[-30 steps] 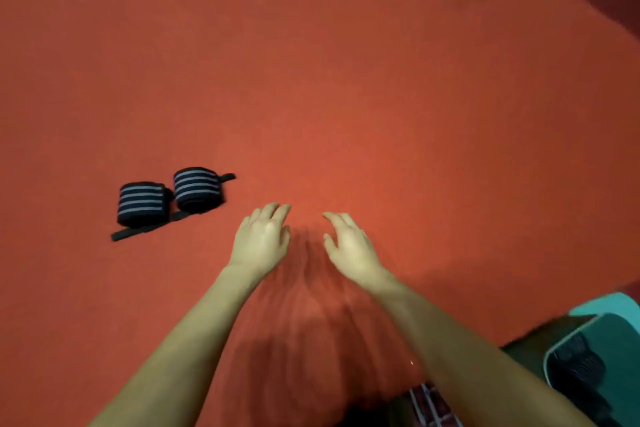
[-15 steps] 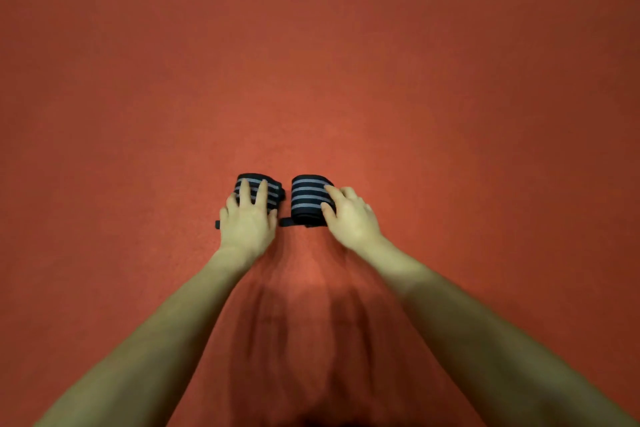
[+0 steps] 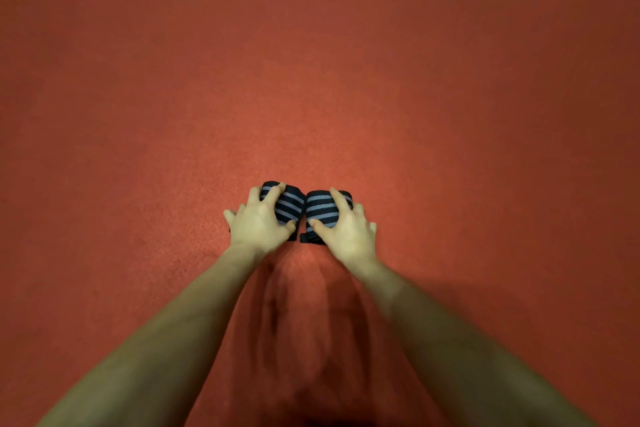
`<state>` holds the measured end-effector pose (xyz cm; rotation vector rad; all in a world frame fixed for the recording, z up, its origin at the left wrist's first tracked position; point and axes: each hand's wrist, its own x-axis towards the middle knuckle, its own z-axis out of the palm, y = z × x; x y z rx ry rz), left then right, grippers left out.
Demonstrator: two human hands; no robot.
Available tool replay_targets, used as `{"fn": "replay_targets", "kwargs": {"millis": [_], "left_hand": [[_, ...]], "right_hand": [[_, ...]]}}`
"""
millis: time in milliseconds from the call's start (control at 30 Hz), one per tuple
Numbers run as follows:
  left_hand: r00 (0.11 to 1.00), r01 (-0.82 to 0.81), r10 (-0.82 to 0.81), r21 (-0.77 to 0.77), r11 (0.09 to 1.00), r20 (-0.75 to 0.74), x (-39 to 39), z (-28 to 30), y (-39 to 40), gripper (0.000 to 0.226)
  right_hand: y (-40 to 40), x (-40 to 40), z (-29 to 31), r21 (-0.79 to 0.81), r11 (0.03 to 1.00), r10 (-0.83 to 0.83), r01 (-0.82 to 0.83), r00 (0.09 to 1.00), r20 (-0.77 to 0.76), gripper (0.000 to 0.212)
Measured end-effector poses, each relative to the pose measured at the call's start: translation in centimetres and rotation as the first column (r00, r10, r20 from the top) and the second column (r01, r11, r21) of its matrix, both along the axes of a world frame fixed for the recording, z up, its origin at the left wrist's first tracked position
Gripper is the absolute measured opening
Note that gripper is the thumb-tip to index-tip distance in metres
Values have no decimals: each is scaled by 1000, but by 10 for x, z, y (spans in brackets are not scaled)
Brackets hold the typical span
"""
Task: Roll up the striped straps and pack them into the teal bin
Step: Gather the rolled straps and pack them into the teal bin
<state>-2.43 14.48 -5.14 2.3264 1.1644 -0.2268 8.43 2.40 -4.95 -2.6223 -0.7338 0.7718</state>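
Frame centre: my left hand [image 3: 259, 224] grips one rolled strap [image 3: 289, 206], my right hand [image 3: 346, 230] the other roll [image 3: 320, 210]. A loose squeeze may let either unroll.

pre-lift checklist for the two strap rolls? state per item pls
1. Left hand grips the left striped roll: ok.
2. Right hand grips the right striped roll: ok.
3. Both rolls wound, not unrolled: ok.
4. Loose black strap end tucked: not ok, it sticks out under the right roll.
5. Teal bin in view for the drop: not ok, out of frame.
6. Rolls off the red carpet: cannot tell.
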Motion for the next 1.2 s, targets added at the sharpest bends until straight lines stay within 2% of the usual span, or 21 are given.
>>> {"fn": "replay_targets", "kwargs": {"millis": [167,333,433,633,900,1067,1200], "left_hand": [[1000,21,-20,20,1000,-18,-22,-3,-31,75],[975,127,-119,32,991,-185,-44,0,-80,79],[961,178,-163,50,983,-224,-65,0,-108,79],[972,181,-167,78,980,-165,-95,-2,-149,76],[990,121,-127,78,990,67,-107,-1,-174,72],[984,177,-177,89,980,-9,-107,3,-175,73],[987,131,-137,67,989,89,-93,3,-181,71]], "right_hand": [[-30,-15,-3,-12,999,36,-36,999,3,72],[-83,-39,-2,-122,991,59,-54,998,35,75],[-111,-58,1,-178,981,88,-80,995,41,78],[-149,-95,4,-94,995,25,-21,999,48,80],[-176,-118,1,-15,992,-126,127,991,40,77],[-189,-121,2,-32,997,-74,76,995,71,79],[-201,-112,4,48,993,-106,105,994,37,76]]}}
